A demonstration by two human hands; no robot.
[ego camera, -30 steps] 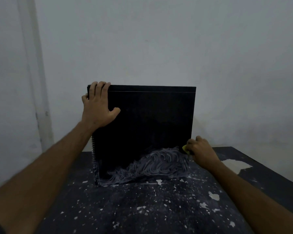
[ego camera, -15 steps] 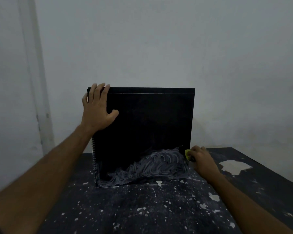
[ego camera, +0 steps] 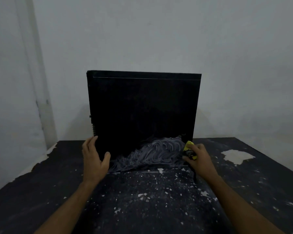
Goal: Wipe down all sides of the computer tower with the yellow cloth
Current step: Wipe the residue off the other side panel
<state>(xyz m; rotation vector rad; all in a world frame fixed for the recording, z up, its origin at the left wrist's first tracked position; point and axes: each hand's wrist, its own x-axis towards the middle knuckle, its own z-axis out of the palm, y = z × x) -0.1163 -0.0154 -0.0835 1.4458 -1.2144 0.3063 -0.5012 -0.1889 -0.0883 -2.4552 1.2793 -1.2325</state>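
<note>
A black computer tower (ego camera: 142,112) stands upright on a dark table (ego camera: 150,200), its broad side panel facing me. Grey smear marks cover the panel's lower right part. My left hand (ego camera: 95,159) lies at the tower's lower left corner, fingers along the left edge and thumb against the panel. My right hand (ego camera: 199,159) is at the lower right corner and grips the bunched yellow cloth (ego camera: 189,150), which touches the panel's right edge.
The table top is speckled with white paint flecks and has a pale bare patch (ego camera: 237,156) at the right. A white wall rises close behind the tower, with a pale vertical strip (ego camera: 35,81) at the left.
My left hand dropped from the tower's top left corner to its lower left corner. My right hand with the cloth stayed at the lower right corner, sinking slightly.
</note>
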